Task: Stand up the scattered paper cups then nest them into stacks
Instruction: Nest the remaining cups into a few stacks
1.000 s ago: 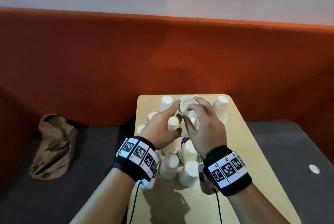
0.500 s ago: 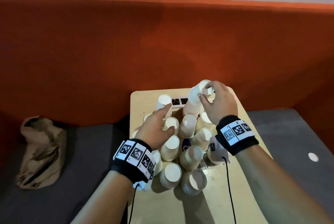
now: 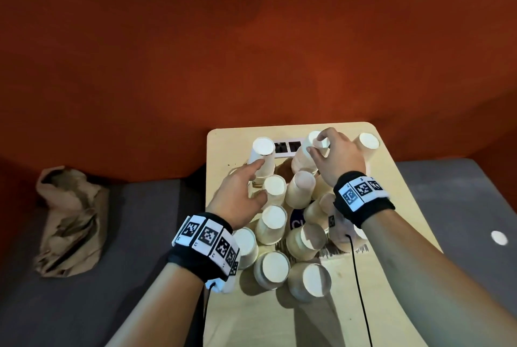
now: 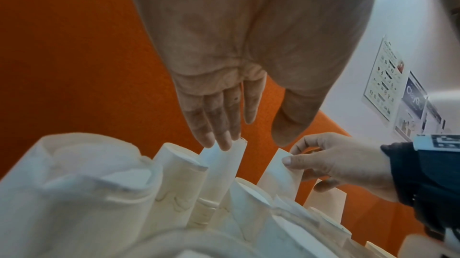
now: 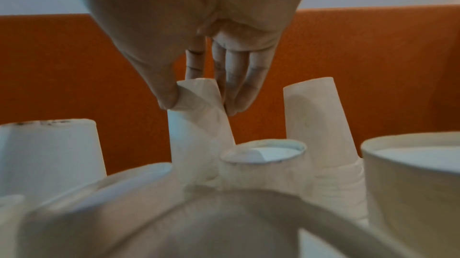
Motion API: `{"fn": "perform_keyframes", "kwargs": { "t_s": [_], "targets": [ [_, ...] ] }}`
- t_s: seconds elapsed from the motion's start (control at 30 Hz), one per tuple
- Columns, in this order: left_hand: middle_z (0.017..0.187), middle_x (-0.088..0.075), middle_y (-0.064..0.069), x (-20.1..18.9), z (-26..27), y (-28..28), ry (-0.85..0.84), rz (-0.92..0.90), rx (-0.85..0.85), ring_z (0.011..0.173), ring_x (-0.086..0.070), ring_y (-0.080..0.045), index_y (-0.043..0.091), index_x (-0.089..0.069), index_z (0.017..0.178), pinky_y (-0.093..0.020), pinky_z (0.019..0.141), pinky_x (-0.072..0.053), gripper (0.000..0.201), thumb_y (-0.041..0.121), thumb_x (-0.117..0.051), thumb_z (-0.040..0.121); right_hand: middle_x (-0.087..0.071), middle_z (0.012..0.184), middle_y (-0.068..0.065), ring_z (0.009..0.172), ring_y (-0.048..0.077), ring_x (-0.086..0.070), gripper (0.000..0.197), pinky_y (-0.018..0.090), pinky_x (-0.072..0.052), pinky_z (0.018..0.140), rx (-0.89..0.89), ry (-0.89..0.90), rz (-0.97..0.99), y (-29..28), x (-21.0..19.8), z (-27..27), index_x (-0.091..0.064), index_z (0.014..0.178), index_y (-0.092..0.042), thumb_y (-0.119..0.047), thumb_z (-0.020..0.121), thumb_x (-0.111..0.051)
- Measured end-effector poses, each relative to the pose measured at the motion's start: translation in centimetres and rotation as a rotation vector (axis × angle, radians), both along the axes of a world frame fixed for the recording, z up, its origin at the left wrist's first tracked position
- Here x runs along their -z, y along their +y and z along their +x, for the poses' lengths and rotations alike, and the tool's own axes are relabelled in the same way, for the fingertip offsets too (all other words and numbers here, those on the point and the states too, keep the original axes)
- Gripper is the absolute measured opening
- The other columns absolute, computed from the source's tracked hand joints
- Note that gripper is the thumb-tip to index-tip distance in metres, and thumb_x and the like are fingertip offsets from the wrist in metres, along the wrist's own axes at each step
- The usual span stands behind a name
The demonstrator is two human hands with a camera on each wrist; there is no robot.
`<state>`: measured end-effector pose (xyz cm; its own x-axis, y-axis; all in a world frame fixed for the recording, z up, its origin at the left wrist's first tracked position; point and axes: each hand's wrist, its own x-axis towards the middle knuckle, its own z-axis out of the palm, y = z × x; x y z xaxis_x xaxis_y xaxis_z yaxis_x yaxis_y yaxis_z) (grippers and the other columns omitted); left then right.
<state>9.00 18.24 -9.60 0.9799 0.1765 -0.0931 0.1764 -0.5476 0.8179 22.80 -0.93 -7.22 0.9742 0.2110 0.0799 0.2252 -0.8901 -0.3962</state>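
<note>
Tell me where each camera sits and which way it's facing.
Head: above, looking down at the table, cups, both forearms.
Left wrist: under the palm, along the left hand toward the orange wall; the right hand shows too.
Right wrist: along the right hand pinching a stack.
Shared: all show that stack.

Paper cups [image 3: 273, 266] crowd a pale wooden surface [image 3: 363, 304] set against an orange wall.

Most stand upside down, bases up, some nested in stacks; a white strip with dark squares [image 3: 286, 147] lies at the far edge, and a black cable [image 3: 362, 302] trails across the near side.
</note>
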Motion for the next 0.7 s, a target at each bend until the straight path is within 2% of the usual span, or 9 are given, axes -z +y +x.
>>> {"fn": "perform_keyframes", "kwargs": {
  "t_s": [0.13,0.23,0.3,0.43,0.5,0.6,0.7],
  "targets": [
    [0.136,-0.055,0.003,0.2,0.0,0.1,0.009,0.005,-0.009,0.121,-0.052,-0.009,0.028,-0.042,0.146,-0.037,0.107,-0.043,0.067,0.018,-0.067,0.085,-0.065,0.11,0.004,0.078,0.021,-0.052,0.026,0.03,-0.036,0.07,-0.007,0.051,-0.034,0.2,0.5,0.4,-0.057,0.111,-0.023,-0.04,0.093,-0.063],
    [0.137,-0.055,0.002,0.1,0.1,0.2,0.015,0.005,-0.018,0.12,-0.052,-0.008,0.028,-0.043,0.146,-0.034,0.107,-0.042,0.065,0.019,-0.068,0.086,-0.067,0.113,0.004,0.091,0.026,-0.062,0.023,0.03,-0.037,0.072,0.016,0.057,-0.066,0.2,0.1,0.6,-0.061,0.112,-0.026,-0.038,0.092,-0.063],
    [0.136,-0.056,0.002,-0.1,0.1,0.2,0.015,-0.001,-0.024,0.121,-0.052,-0.01,0.028,-0.043,0.146,-0.033,0.107,-0.042,0.065,0.019,-0.068,0.087,-0.066,0.118,0.004,0.099,0.027,-0.063,0.025,0.031,-0.038,0.077,0.015,0.063,-0.097,0.1,-0.2,0.6,-0.064,0.115,-0.028,-0.036,0.092,-0.062],
    [0.139,-0.055,0.003,-0.8,-0.2,-0.1,0.0,-0.003,-0.025,0.124,-0.052,-0.009,0.026,-0.043,0.145,-0.028,0.106,-0.041,0.064,0.017,-0.068,0.087,-0.061,0.132,0.003,0.112,0.026,-0.061,0.04,0.032,-0.046,0.088,-0.018,0.081,-0.111,-0.5,-1.0,-0.6,-0.06,0.13,-0.027,-0.033,0.091,-0.062],
    [0.139,-0.055,0.003,-1.2,-0.5,-0.2,-0.013,0.004,-0.027,0.123,-0.052,-0.01,0.025,-0.044,0.145,-0.028,0.106,-0.042,0.063,0.017,-0.068,0.087,-0.059,0.134,0.0,0.112,0.025,-0.061,0.042,0.032,-0.047,0.089,-0.027,0.06,-0.075,-0.9,-1.7,-1.9,-0.059,0.131,-0.025,-0.032,0.09,-0.063],
    [0.138,-0.055,0.004,-2.0,-1.6,-0.3,-0.047,0.02,-0.041,0.121,-0.053,-0.01,0.023,-0.044,0.145,-0.031,0.105,-0.043,0.063,0.016,-0.068,0.087,-0.06,0.126,-0.003,0.099,0.023,-0.063,0.03,0.032,-0.049,0.083,-0.087,-0.017,-0.023,-0.7,-3.2,-5.2,-0.063,0.12,-0.024,-0.034,0.091,-0.062],
    [0.138,-0.055,0.004,-3.0,-3.3,-0.4,-0.08,0.032,-0.064,0.12,-0.054,-0.01,0.022,-0.045,0.144,-0.029,0.103,-0.044,0.063,0.014,-0.068,0.086,-0.064,0.114,-0.005,0.097,0.022,-0.063,0.022,0.033,-0.05,0.08,-0.285,0.019,-0.048,0.2,-3.9,-8.9,-0.066,0.109,-0.027,-0.038,0.09,-0.062]
  ]
}}
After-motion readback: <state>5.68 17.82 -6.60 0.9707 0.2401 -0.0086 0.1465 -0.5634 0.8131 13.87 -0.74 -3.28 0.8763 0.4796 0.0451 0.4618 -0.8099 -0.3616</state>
